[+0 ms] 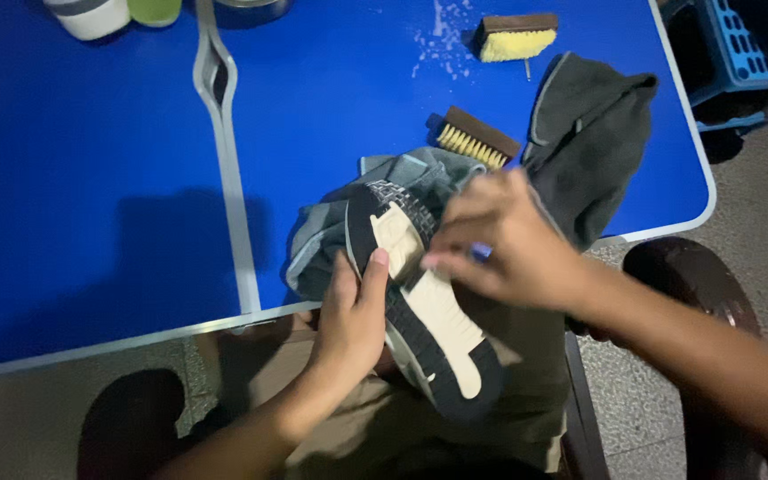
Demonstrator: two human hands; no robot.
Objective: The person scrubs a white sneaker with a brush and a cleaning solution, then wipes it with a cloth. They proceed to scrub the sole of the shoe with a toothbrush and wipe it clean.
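The blue tabletop (pixel 91 178) carries a dark grey cloth (pixel 593 133) near its right edge, with a yellow-bristled brush (pixel 516 37) at the far edge and a wooden brush (pixel 477 138) just left of the cloth. Over the near edge, a shoe (pixel 424 302) is turned sole-up on a grey rag (pixel 331 236). The left hand (pixel 353 320) grips the shoe's side; the right hand (pixel 500 244), fingers closed, presses on the sole, what it holds hidden. Wiping seems best done with the shoe braced firmly, in short strokes
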